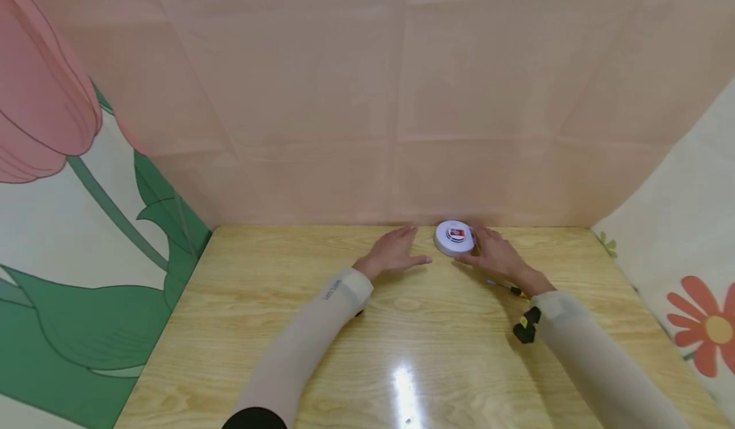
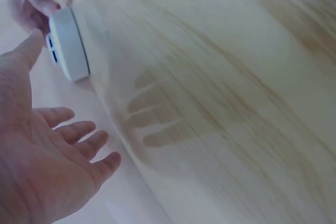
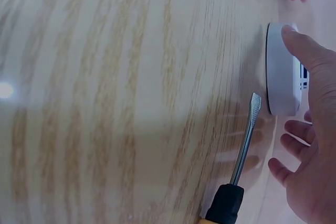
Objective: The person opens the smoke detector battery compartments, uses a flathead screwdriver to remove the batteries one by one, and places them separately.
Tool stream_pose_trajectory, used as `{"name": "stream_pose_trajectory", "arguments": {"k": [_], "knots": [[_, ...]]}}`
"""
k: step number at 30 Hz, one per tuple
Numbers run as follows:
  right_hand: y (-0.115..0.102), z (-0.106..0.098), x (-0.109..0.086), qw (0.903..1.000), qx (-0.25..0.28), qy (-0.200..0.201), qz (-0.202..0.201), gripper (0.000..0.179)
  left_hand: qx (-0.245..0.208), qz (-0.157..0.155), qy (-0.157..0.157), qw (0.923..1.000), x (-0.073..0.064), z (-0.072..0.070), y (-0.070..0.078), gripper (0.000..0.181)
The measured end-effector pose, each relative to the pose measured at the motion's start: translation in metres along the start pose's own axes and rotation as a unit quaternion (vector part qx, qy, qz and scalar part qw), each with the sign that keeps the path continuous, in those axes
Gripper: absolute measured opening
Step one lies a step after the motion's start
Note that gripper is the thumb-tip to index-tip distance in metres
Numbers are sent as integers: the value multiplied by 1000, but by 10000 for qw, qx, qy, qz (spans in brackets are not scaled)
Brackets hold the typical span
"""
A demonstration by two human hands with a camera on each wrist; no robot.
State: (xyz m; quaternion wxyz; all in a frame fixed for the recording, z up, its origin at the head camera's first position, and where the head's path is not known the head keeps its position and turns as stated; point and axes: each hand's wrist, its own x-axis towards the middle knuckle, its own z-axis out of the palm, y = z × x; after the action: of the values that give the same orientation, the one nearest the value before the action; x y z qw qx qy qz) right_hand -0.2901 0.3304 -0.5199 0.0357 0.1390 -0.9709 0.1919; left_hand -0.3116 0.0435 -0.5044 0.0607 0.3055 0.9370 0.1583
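A round white smoke detector (image 1: 445,244) with a red label lies flat near the table's back edge. At its right side is my right hand (image 1: 498,256); the thumb (image 3: 307,51) reaches along the front rim and the other fingers spread loosely by the right side. Part of the index finger is hidden in the right wrist view. To the left of the detector, across a small gap, my left hand (image 1: 393,253) is held with fingers and thumb apart and nothing in it. The left wrist view shows its palm (image 2: 47,177) turned toward the table.
A flat-blade screwdriver (image 3: 224,203) with a black and yellow handle lies under the right forearm. The wooden table (image 1: 275,276) meets a pink cloth backdrop (image 1: 310,180) at the back. Flower-printed cloths hang at both sides, and a light reflects near the front.
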Motion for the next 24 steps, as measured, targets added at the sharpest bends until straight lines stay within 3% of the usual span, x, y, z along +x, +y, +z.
{"name": "stream_pose_trajectory", "arguments": {"k": [4, 10, 16, 24], "knots": [[5, 3, 4, 9997, 204, 59, -105, 98, -193, -26, 41, 9998, 8, -1, 5, 92], [10, 5, 9, 9985, 498, 92, -204, 97, 65, 13, 118, 9999, 19, -2, 12, 89], [13, 5, 12, 9977, 597, 136, -295, 95, 10, 25, 189, 9998, 31, 1, 18, 86], [13, 9, 17, 9979, 496, 136, -405, 92, -428, 261, 403, 9979, 43, 9, 27, 71]]}}
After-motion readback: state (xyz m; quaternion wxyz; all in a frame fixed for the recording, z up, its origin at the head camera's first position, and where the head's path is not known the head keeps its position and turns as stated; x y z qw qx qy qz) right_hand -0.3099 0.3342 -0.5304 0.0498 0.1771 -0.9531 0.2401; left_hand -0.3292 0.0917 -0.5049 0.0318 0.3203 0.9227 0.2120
